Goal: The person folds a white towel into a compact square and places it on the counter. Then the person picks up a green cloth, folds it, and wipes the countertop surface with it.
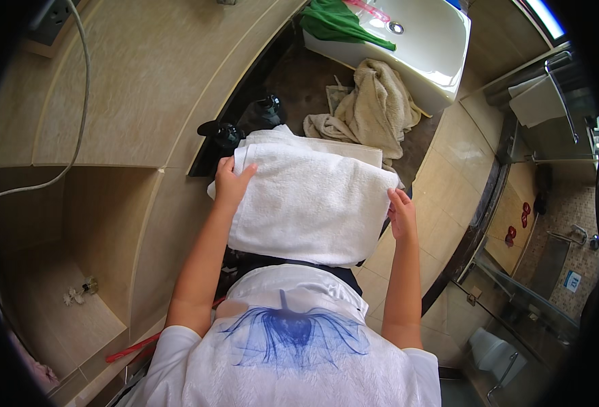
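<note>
A white terry towel [312,208] is spread between my hands in front of my waist, folded into a rough rectangle. My left hand [233,180] grips its far left corner, thumb on top and fingers behind. At the right edge, my right hand [401,211] pinches the towel near its far corner. Beneath the far edge shows another folded white cloth [340,148] on the dark countertop [297,76]. Just beyond it, a crumpled beige towel [376,107] lies against the sink.
A white sink [421,46] has a green cloth [337,25] over its rim and a pink handled item [368,9] inside. Two dark bottles, a pump bottle [223,133] and another bottle [269,108], stand beyond my left hand. A cable [83,102] hangs along the left wall.
</note>
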Demonstrator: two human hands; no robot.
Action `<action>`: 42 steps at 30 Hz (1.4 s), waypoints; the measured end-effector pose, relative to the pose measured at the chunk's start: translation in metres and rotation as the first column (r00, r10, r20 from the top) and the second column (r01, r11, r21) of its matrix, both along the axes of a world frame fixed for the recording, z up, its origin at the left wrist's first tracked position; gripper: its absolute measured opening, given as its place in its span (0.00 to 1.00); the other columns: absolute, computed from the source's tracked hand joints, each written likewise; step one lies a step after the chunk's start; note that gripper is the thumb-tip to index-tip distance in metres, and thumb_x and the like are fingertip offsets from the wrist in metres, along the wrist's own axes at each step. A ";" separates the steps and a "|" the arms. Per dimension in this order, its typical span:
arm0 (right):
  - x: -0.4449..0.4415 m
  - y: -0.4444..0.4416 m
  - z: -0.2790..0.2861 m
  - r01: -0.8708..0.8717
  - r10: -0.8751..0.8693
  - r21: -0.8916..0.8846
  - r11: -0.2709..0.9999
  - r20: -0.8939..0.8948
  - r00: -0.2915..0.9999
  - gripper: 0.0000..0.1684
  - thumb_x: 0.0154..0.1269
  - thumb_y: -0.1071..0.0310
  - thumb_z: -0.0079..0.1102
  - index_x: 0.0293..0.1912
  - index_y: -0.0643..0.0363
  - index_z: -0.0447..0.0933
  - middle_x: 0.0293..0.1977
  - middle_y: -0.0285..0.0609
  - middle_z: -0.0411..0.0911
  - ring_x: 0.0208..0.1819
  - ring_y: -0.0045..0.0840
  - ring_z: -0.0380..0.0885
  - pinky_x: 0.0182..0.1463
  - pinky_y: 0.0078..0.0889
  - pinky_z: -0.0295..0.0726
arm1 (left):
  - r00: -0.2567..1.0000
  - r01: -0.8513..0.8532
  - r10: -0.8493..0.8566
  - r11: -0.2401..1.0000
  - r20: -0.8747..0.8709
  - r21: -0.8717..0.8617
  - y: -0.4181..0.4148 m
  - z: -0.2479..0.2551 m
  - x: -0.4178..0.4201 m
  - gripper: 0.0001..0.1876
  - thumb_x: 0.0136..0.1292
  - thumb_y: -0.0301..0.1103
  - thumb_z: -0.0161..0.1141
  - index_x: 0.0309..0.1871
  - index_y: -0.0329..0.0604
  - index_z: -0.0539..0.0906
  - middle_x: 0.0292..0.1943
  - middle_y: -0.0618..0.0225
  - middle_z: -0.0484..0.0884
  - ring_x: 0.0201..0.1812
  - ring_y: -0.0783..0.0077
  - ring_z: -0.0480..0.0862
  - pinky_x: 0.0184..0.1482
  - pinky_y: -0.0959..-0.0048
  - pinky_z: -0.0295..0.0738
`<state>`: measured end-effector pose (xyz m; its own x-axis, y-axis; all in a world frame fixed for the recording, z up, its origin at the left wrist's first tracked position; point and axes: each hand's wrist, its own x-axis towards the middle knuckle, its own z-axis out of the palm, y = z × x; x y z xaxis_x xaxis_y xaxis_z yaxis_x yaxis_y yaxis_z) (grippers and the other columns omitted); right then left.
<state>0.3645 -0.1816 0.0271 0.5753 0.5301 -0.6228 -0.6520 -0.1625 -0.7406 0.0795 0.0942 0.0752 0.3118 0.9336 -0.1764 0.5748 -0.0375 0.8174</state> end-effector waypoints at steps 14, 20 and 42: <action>-0.016 0.020 -0.010 0.009 -0.046 0.119 0.993 0.314 0.948 0.20 0.58 0.75 0.63 0.51 0.61 0.75 0.44 0.35 0.79 0.44 0.19 0.76 0.50 0.23 0.72 | 0.984 0.005 0.050 0.953 0.171 -0.304 0.004 0.026 0.011 0.31 0.48 0.31 0.73 0.56 0.37 0.73 0.46 0.61 0.80 0.46 0.69 0.79 0.51 0.71 0.74; -0.013 0.014 0.003 0.026 -0.065 0.157 0.987 0.248 0.967 0.20 0.60 0.75 0.60 0.52 0.62 0.72 0.45 0.36 0.78 0.45 0.19 0.76 0.51 0.24 0.73 | 0.958 0.066 -0.007 0.978 0.286 -0.197 -0.007 0.026 0.000 0.19 0.51 0.26 0.70 0.46 0.41 0.75 0.41 0.70 0.79 0.41 0.76 0.78 0.48 0.76 0.72; -0.049 -0.002 -0.021 0.046 0.236 -0.375 0.926 0.668 0.706 0.32 0.54 0.65 0.69 0.55 0.63 0.66 0.43 0.43 0.71 0.41 0.25 0.71 0.45 0.28 0.73 | 0.997 -0.017 0.033 0.978 -0.072 0.210 -0.036 -0.026 -0.063 0.31 0.52 0.40 0.72 0.55 0.35 0.70 0.49 0.56 0.74 0.50 0.60 0.75 0.52 0.65 0.71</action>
